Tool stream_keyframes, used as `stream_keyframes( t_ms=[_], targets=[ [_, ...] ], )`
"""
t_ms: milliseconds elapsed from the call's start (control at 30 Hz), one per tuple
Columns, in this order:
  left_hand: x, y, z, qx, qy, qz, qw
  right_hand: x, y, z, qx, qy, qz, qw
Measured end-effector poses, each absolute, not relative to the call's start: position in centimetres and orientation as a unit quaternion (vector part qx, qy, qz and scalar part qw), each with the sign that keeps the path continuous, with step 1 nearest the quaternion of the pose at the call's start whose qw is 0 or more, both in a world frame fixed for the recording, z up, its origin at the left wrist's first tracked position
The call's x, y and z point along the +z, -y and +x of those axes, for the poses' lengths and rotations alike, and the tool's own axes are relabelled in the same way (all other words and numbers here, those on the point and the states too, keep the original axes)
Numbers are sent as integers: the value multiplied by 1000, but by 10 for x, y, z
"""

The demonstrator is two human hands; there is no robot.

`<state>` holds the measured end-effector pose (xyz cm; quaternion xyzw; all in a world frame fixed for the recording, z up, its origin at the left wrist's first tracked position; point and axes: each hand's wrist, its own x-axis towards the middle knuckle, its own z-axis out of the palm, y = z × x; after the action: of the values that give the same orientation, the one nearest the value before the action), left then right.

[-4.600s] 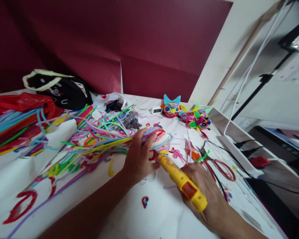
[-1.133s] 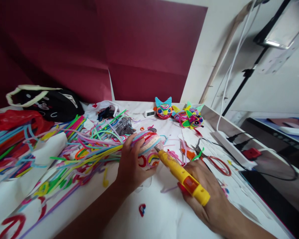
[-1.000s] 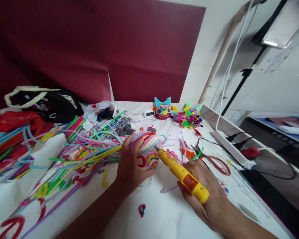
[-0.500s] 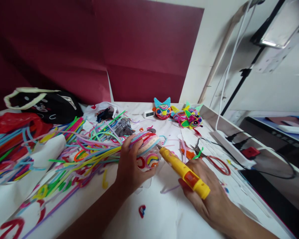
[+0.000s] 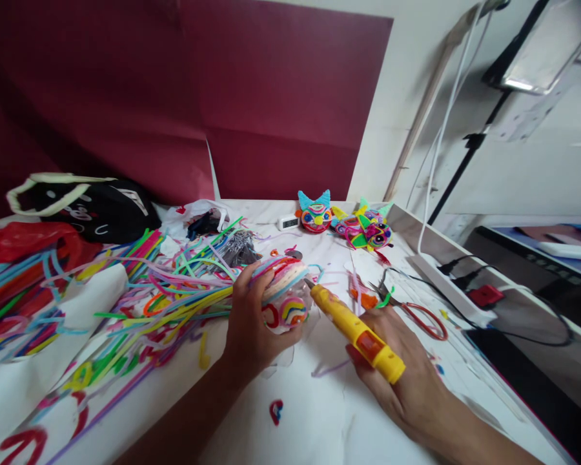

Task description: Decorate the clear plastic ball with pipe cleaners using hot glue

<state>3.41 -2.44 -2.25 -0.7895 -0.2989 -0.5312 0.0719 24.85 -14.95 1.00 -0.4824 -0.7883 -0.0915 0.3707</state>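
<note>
My left hand (image 5: 254,323) is closed around a pipe-cleaner craft (image 5: 283,284). This is a rounded clear plastic form with striped pastel and red pipe cleaners on top and small rainbow curls on its side. In my right hand (image 5: 392,361) is a yellow hot glue gun (image 5: 351,326) with an orange-red window. Its dark tip points left at the craft's right side; whether it touches cannot be made out. Long pipe cleaners (image 5: 193,300) trail on the table beside my left hand. A small red and blue curled piece (image 5: 275,411) lies in front.
Loose pipe cleaners (image 5: 101,361) cover the left side, near a black bag (image 5: 106,206). Two finished-looking colourful figures (image 5: 316,216) stand behind, beside a small white display (image 5: 288,223). Right of my hand lie orange-handled scissors (image 5: 423,320) and a power strip (image 5: 450,294) with cables.
The craft in my left hand has turned or shifted slightly, showing more clear plastic near the tip. The glue gun has moved very slightly left. Both grips stay the same.
</note>
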Motion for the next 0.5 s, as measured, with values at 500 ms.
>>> stream_keyframes(
  t_ms=[500],
  targets=[
    [-29, 9, 34, -566, 326, -755, 66, 5, 126, 274, -33, 752, -572, 327]
  ],
)
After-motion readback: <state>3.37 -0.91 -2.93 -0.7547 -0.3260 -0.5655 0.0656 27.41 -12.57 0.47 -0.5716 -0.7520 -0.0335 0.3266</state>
